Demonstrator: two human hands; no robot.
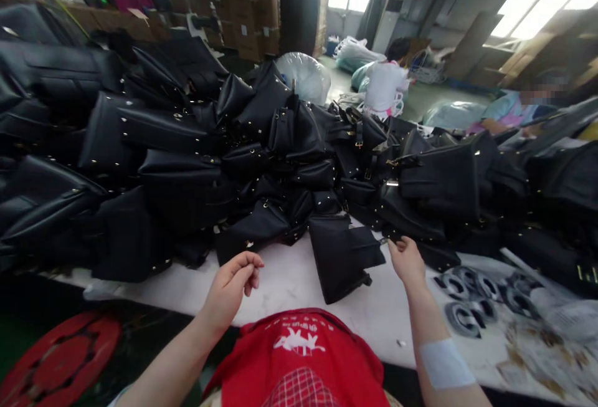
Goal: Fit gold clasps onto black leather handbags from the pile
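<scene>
A big heap of black leather handbags (196,164) covers the white table (289,276). One black bag (343,257) lies flat at the near edge of the heap, right in front of me. My right hand (407,260) reaches to its right corner and pinches a small metal fitting there. My left hand (233,288) hovers over the table's near edge with its fingers curled in; whether anything is in them is hidden. A white plaster sits on my right forearm (443,363).
Rolls of grey tape (467,307) lie on the table to the right. A red round stool (60,357) stands low at the left. Another person (523,108) sits behind the heap at the right. White plastic sacks (383,86) and stacked cartons stand farther back.
</scene>
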